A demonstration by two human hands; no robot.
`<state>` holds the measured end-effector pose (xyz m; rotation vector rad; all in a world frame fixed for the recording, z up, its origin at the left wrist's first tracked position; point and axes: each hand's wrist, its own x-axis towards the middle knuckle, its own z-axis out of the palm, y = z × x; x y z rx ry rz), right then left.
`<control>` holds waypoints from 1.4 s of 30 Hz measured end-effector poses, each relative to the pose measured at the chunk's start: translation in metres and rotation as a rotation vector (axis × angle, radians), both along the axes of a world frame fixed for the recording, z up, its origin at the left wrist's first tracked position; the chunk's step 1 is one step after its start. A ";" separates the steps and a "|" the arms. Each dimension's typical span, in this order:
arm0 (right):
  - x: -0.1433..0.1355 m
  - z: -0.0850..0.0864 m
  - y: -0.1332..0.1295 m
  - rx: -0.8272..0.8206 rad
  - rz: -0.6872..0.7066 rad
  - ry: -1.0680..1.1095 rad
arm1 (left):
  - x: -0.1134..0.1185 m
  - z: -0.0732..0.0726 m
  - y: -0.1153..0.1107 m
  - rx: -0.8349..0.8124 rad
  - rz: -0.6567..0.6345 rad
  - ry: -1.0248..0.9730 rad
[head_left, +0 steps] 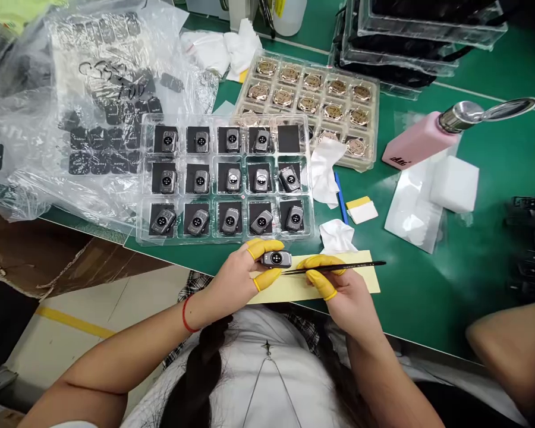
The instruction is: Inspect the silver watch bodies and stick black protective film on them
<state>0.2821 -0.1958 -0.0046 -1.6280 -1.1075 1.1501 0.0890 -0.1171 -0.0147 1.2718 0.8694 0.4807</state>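
Note:
Between yellow-covered thumb and finger, my left hand (232,276) grips a grey smartwatch body (277,259), its round black sensor side facing up. A thin black paintbrush (348,267) is pinched in my right hand (343,291), whose thumb and finger also wear yellow finger cots. The brush's left end points at the lower edge of the watch body. Under both hands lies a pale yellow sheet of paper (365,282). Just beyond them is a clear plastic tray (310,229) of similar watch bodies on black squares; its far right cell shows only a black square.
Behind stands a second tray (374,119) of round gold watch parts. A plastic bag (31,113) with black stickers lies left. To the right are a pink bottle (421,139), a white foam block (457,184), tissues (327,172) and a blue stick (340,197). Another person's arm (512,351) is at right.

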 end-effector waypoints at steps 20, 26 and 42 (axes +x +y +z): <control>0.000 0.000 0.010 -0.056 0.117 0.002 | 0.004 0.006 0.005 -0.163 0.030 -0.047; -0.003 0.002 0.010 -0.044 0.074 -0.008 | 0.004 0.008 0.005 -0.178 0.031 -0.059; -0.002 0.009 0.005 -0.004 -0.093 0.099 | 0.004 0.009 0.005 -0.239 0.053 -0.101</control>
